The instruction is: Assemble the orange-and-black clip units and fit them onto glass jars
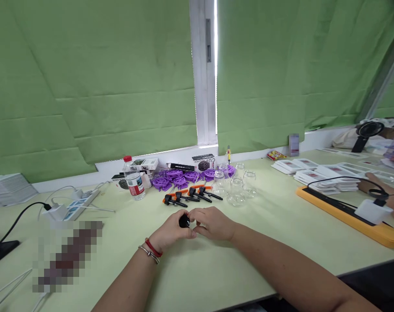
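Note:
My left hand (pixel 171 229) curls round a small black round part (pixel 184 221), which looks like a cap, just above the table. Close against it, my right hand (pixel 214 223) has its fingers and thumb pinched together; what they grip is hidden. Beyond my hands lie several black pen-like pieces with round heads (pixel 197 195), some with orange parts (pixel 201 187) beside them. Several purple plastic parts (pixel 174 178) are piled behind these. Clear glass jars (pixel 236 193) stand to the right of the pile.
A water bottle (pixel 134 180) stands left of the purple parts. Power strips lie left (pixel 82 204) and right, the right one orange (pixel 346 214). Stacks of white cards (pixel 323 177) and another person's arm (pixel 393 197) are at the right. A blurred-out object (pixel 70 255) lies front left.

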`<action>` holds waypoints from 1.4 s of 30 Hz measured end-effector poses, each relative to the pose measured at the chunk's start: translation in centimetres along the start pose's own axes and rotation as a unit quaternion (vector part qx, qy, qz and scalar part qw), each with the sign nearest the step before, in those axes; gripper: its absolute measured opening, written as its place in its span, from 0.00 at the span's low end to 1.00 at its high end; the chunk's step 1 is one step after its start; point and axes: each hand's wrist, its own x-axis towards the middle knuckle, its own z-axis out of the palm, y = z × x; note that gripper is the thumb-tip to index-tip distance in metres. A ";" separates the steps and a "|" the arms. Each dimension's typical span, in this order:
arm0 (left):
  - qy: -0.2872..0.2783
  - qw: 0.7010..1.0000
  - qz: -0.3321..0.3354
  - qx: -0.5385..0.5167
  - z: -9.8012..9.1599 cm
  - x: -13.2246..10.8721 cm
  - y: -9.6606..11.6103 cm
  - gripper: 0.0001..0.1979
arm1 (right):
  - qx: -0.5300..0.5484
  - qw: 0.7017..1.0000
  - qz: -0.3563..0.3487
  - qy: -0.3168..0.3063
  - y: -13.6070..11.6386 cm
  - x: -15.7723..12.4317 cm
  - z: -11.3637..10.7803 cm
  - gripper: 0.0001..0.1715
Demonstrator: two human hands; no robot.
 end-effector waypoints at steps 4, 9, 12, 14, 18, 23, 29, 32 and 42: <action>0.001 1.000 -0.006 -0.002 0.1 -0.1 0.0 0.19 | 0.004 1.000 0.010 -0.004 -0.1 0.1 -0.2 0.06; 0.004 1.000 -0.002 0.002 0.1 -0.1 0.0 0.19 | 0.007 1.000 0.008 -0.009 -0.1 0.1 -0.1 0.07; 0.004 1.000 -0.003 0.002 0.1 -0.1 -0.1 0.19 | 0.013 1.000 0.010 -0.006 -0.1 0.1 -0.1 0.09; 0.003 1.000 -0.006 0.005 0.1 -0.1 0.0 0.19 | 0.014 1.000 0.013 -0.007 -0.1 0.1 -0.1 0.08; 0.006 1.000 -0.001 0.011 0.2 -0.1 0.2 0.18 | 0.018 1.000 0.018 -0.008 -0.2 0.1 -0.2 0.08; 0.016 0.999 -0.002 0.037 0.3 0.0 0.2 0.20 | 0.020 1.000 0.021 0.000 0.0 0.1 0.0 0.09; 0.035 0.996 -0.028 0.080 0.1 0.0 -0.2 0.28 | 0.069 0.996 0.056 -0.005 0.0 0.0 0.2 0.05; 0.075 0.986 -0.029 0.147 0.2 -0.1 -0.4 0.35 | 0.248 0.955 0.165 -0.013 -0.2 0.1 0.4 0.11; 0.210 0.913 0.014 0.348 1.1 0.2 -1.4 0.47 | 0.616 0.720 0.314 -0.067 -1.9 0.6 2.3 0.21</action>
